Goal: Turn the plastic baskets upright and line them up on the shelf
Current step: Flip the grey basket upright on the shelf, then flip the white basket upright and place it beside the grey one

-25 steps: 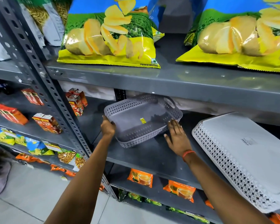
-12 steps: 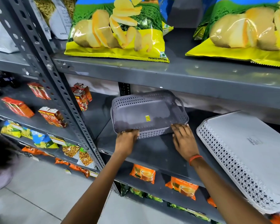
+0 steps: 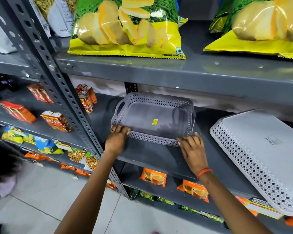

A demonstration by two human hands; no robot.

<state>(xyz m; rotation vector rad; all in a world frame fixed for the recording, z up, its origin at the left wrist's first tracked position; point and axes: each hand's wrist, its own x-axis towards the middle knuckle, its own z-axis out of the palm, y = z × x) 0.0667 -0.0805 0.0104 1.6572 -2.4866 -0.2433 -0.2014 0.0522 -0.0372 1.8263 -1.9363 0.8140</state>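
A small grey perforated basket point(image 3: 150, 119) sits upright on the grey metal shelf point(image 3: 147, 154), its open side up and a yellow sticker inside. My left hand point(image 3: 117, 137) grips its near left corner. My right hand point(image 3: 191, 147) holds its near right rim, fingers over the edge. To the right a larger light-grey basket point(image 3: 260, 152) lies upside down, tilted, overhanging the shelf's front edge.
The shelf above point(image 3: 176, 73) hangs low over the basket and carries big potato wafer bags point(image 3: 125, 31). A perforated upright post point(image 3: 61, 85) stands just left. Small red cartons point(image 3: 86, 98) sit at the shelf's far left. Orange packets point(image 3: 153, 177) lie on the shelf below.
The grey basket has gone from tilted in the air to flat and upright on the shelf, further back. Both hands moved to its near rim.
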